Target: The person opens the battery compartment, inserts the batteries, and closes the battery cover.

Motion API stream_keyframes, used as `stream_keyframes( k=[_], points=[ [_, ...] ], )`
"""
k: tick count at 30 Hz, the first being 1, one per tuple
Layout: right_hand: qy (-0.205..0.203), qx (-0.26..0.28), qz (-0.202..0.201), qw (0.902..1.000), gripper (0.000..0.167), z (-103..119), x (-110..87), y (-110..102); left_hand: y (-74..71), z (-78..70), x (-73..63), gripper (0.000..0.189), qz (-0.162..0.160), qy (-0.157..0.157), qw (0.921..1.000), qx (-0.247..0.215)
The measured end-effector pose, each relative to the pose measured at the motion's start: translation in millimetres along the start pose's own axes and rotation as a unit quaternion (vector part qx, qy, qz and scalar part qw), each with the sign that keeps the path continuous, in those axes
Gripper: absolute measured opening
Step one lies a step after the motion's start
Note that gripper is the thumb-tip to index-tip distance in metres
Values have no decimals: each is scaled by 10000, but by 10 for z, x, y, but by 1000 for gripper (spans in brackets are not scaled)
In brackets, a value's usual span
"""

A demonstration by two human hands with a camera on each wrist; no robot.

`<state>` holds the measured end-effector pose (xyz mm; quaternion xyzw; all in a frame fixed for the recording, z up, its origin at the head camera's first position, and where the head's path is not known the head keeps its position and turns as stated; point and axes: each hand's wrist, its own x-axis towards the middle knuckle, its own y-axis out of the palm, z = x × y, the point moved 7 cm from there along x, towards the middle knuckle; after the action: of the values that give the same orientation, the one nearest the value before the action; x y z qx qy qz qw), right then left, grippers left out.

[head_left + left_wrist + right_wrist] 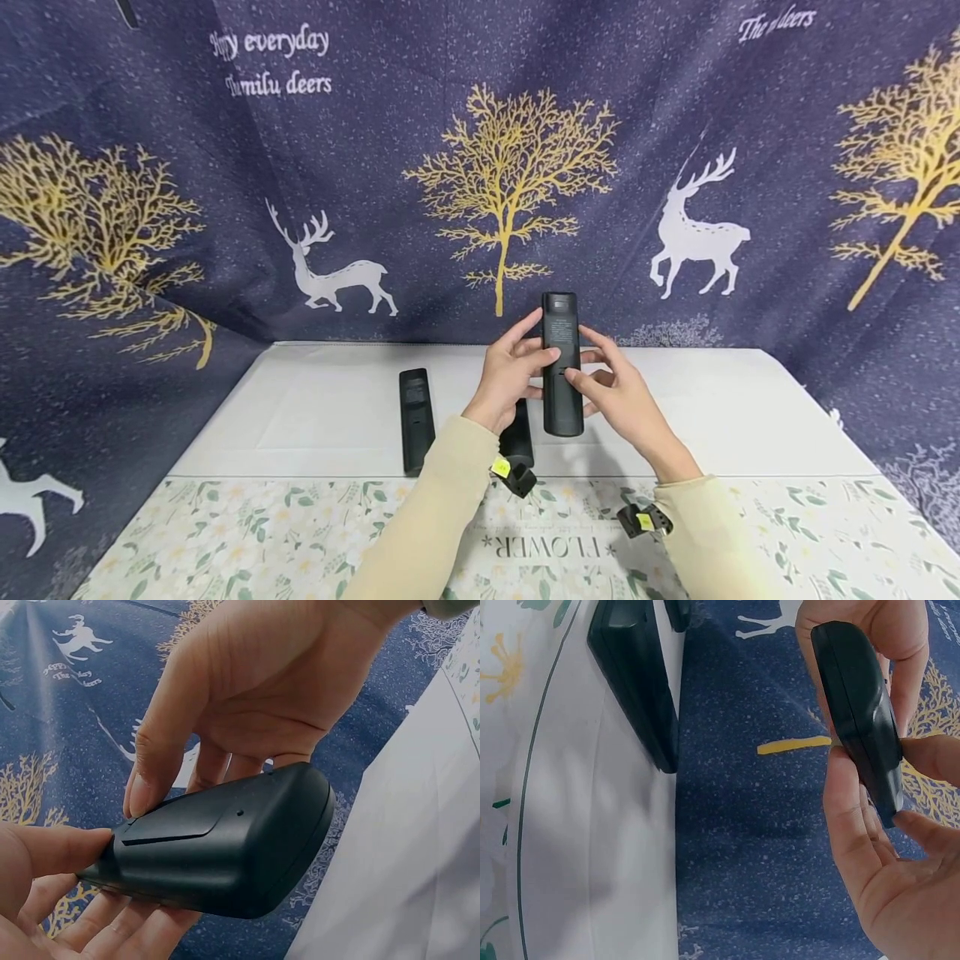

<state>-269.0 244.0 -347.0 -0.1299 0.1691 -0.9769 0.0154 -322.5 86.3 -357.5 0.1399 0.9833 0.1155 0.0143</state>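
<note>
A black remote control (562, 404) is held upright above the table, its back with a printed label and battery cover facing me. On its left side my left hand (513, 371) grips it, thumb on the back and fingers along the edge and behind. My right hand (618, 387) holds the other side, its thumb at the small notch of the battery cover. In the left wrist view the cover seam shows on the remote (225, 855), and the cover sits in place. The right wrist view shows the remote (855, 697) edge-on between both hands.
A second black remote (416, 421) lies on the white table (322, 417) at the left. Another black remote (517, 442) lies partly hidden behind my left wrist. A floral cloth (247, 533) covers the near side; a dark blue curtain (450, 50) with deer and trees hangs behind.
</note>
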Motion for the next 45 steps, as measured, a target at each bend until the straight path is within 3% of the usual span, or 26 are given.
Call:
stream_keyframes(
  k=[37, 45],
  points=[
    [174, -69, 158, 9997, 74, -47, -18, -8, -14, 83, 6, 67, -43, -171, 9998, -9],
    [219, -99, 198, 9995, 74, -56, 31, -4, -23, 40, 21, 66, -62, -125, 9999, 28]
  ],
)
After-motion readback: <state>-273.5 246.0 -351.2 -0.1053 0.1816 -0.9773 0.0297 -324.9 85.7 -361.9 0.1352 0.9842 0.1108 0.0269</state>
